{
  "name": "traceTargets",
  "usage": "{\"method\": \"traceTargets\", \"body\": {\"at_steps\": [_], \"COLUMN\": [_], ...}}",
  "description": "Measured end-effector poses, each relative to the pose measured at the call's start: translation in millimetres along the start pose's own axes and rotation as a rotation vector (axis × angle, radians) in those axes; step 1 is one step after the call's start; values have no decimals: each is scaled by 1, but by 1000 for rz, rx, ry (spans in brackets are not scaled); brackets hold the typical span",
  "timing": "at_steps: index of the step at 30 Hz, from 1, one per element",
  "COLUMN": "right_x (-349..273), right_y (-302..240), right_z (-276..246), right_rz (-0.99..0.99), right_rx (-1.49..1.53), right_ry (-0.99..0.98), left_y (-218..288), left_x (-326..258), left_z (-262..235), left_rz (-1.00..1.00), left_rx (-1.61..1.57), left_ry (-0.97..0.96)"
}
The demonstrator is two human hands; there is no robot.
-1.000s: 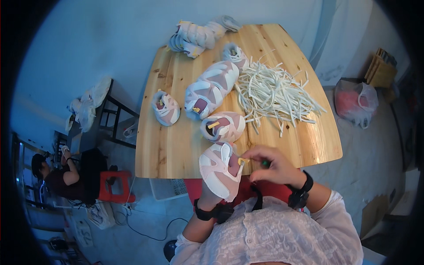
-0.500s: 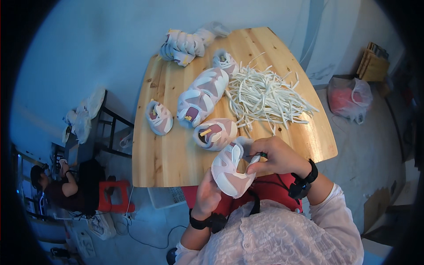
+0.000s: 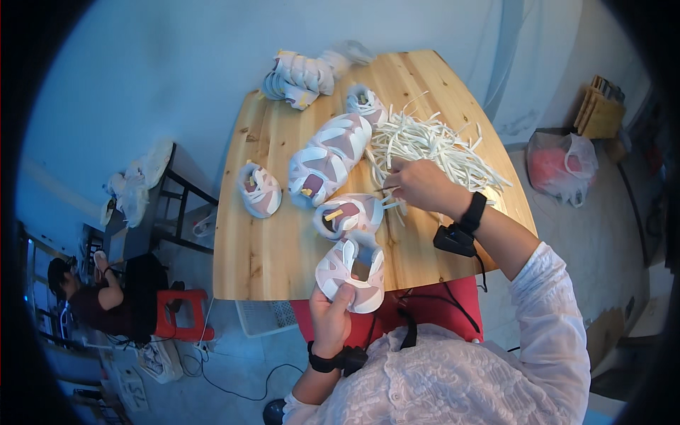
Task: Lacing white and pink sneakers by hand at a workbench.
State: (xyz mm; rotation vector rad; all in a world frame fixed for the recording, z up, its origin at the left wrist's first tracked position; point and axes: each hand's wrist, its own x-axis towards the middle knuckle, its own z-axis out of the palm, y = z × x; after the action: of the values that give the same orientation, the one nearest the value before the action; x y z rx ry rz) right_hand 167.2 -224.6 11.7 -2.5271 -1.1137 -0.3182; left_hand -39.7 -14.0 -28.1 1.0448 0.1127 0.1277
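Observation:
My left hand (image 3: pixel 331 320) grips a white and pink shoe upper (image 3: pixel 327 273) at the table's near edge, thumb over its rim, its opening facing up. Over the near left side of a heap of white shoelaces (image 3: pixel 443 152) is my right hand (image 3: pixel 423 185), fingers pinched together. Something thin and dark shows at its fingertips, too small to make out. Another shoe upper with a yellow tab (image 3: pixel 361 212) lies just beyond the held one. Farther back sits a row of nested shoe uppers (image 3: pixel 331 152).
A single shoe upper (image 3: pixel 259 191) lies at the left of the wooden table (image 3: pixel 265 265). Stacked uppers (image 3: pixel 301 78) are at its far edge. A person (image 3: pixel 106 297) sits at the left near a red stool (image 3: pixel 183 315). A clear bag with red contents (image 3: pixel 559 164) stands right.
My right hand has left the held shoe upper and moved up and away to the shoelaces. My left hand keeps the upper, now slightly lower and turned with its opening more upward.

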Motion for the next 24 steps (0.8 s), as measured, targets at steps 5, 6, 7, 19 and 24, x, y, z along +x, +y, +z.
{"method": "traceTargets", "body": {"at_steps": [5,6,7,19,24], "right_x": [7,8,8,-41,-71], "right_y": [4,4,6,-60,-119], "right_z": [27,28,26,-39,-11], "right_rz": [-27,14,8,359,387], "right_rx": [-99,-104,-102,845,1010], "right_ry": [-189,-188,-189,131,59], "left_y": [5,3,4,-8,-12], "left_x": [-2,-2,-2,8,9], "left_z": [2,-1,-2,1,9], "left_rz": [-16,-12,-11,-76,-91], "left_rx": [-9,-7,-5,-108,-131], "left_ry": [43,29,14,46,71]}}
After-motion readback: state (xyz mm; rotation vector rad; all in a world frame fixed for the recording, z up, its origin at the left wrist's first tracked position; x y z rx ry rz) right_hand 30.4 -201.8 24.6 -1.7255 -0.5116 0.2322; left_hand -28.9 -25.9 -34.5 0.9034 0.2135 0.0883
